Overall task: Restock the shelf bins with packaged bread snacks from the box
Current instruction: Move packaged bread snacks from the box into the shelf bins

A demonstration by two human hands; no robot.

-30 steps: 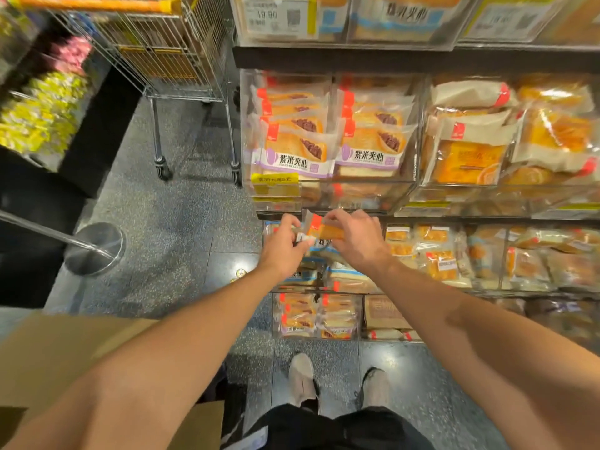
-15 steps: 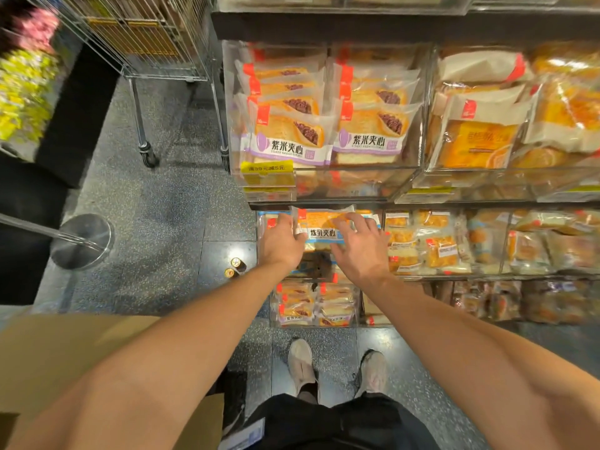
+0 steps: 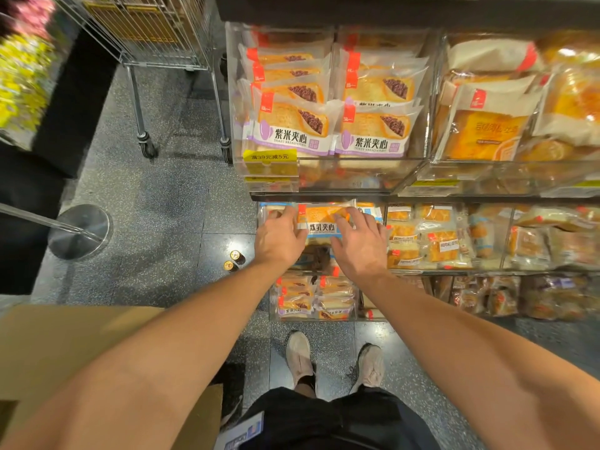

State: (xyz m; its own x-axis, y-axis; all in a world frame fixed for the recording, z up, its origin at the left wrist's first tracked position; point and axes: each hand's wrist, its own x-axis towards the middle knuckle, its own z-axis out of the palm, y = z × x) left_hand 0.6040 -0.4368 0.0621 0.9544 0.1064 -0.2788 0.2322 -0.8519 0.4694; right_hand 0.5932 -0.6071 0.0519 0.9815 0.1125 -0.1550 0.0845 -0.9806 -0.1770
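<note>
Far left: brown cardboard box (image 3: 58, 349) low by the person's side, w/ a wire shopping trolley (image 3: 143, 30) above it and a round steel post base (image 3: 81, 230) between; grey speckled floor lies open btwn these and the shelving.

Left hand (image 3: 278, 240) reaches fwd, arm nearly straight, palm down, fingers spread and lightly bent over the left edge of a clear-wrapped orange bread snack packet w/ red tab and blue band (image 3: 323, 220), touching it; can't tell if it actually grips.

Packet lies flat at the top of the clear acrylic mid-shelf bin (image 3: 383, 241), just under the black shelf edge (image 3: 357, 197), so little headroom. Its label reads 炼乳夹心.

Right hand (image 3: 358, 246) mirrors the left, fingers splayed on the packet's right edge.

Bin above: purple-labelled packs (image 3: 292, 125) reading 紫米夹心, TOAST BREAD; yellow tag (image 3: 269, 156) reads 满39元减5元.
</note>
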